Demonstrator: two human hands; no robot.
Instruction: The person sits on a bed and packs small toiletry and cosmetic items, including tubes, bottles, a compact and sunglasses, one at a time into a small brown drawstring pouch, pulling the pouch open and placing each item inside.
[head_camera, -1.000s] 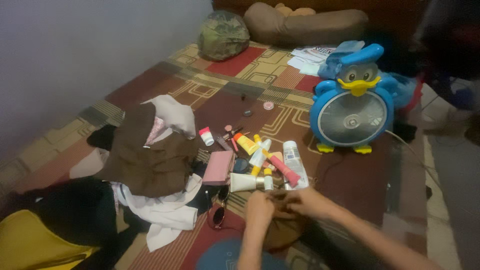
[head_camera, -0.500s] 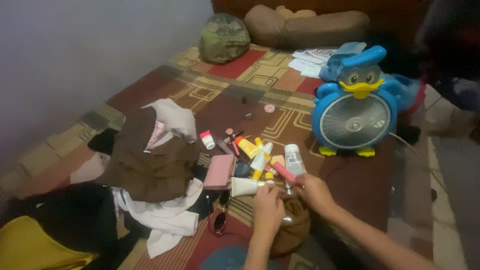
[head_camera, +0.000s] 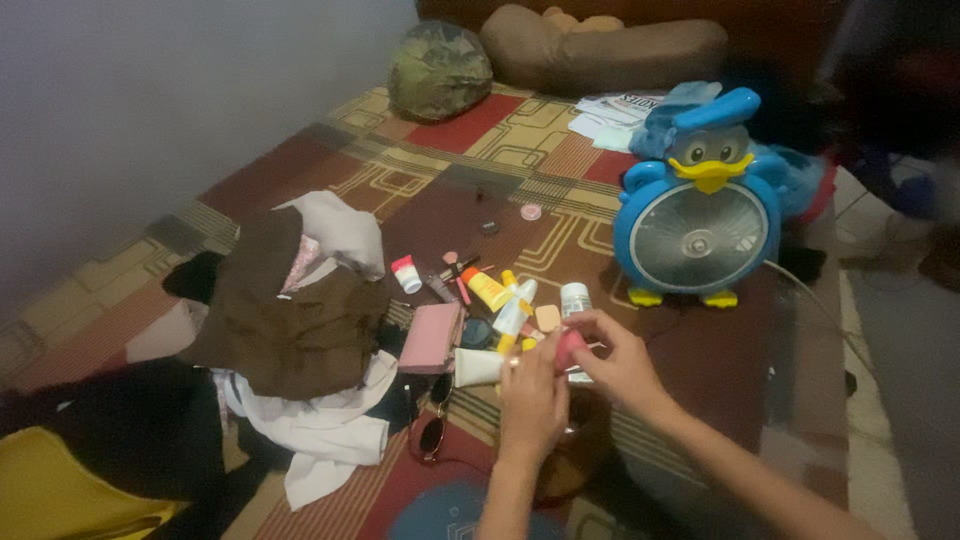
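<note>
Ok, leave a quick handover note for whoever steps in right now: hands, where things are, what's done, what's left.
Left hand and right hand are together, holding a small pink item between the fingers. Just beyond them on the patterned mat: white tube, yellow tube, white bottle, pink pouch. Clothes pile to the left, duck fan ahead. Done: one item picked up. Left: the rest lie scattered.

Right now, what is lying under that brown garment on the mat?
Under the brown garment, white cloth sticks out at the lower edge, and pale pinkish fabric shows at its top. A pink pouch lies beside it. Anything else beneath is covered.
</note>
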